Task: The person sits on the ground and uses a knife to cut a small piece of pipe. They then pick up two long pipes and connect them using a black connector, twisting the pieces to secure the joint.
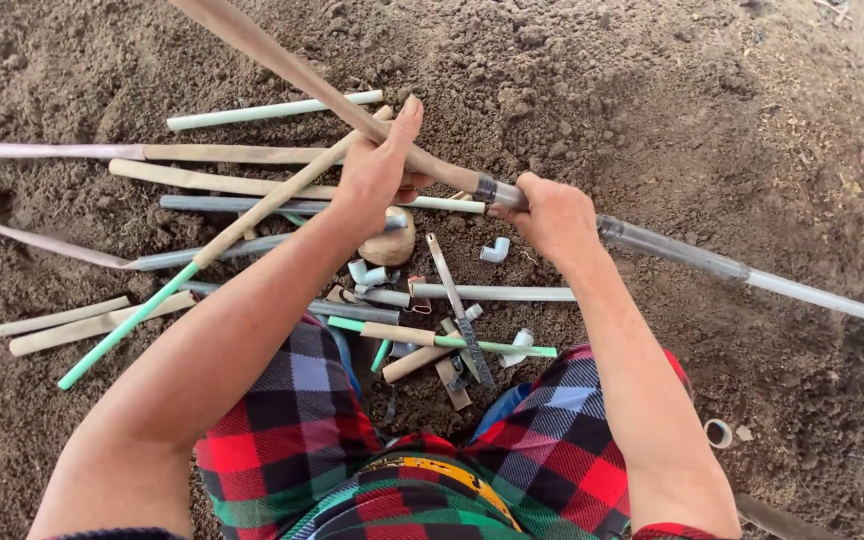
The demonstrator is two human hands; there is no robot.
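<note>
Your plaid shorts (372, 450) sit nearest, knees over the dirt (652, 90). Both hands, left (377, 170) and right (552, 215), are clamped on the long pipe (282, 65) at its joint (497, 190), above the scattered pipes (242, 180). You're mating the sections; steady alignment matters now.

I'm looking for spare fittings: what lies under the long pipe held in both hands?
Under the long pipe, a white elbow fitting and grey pipes lie on soil. The left hand partly covers a tan rounded object.
</note>
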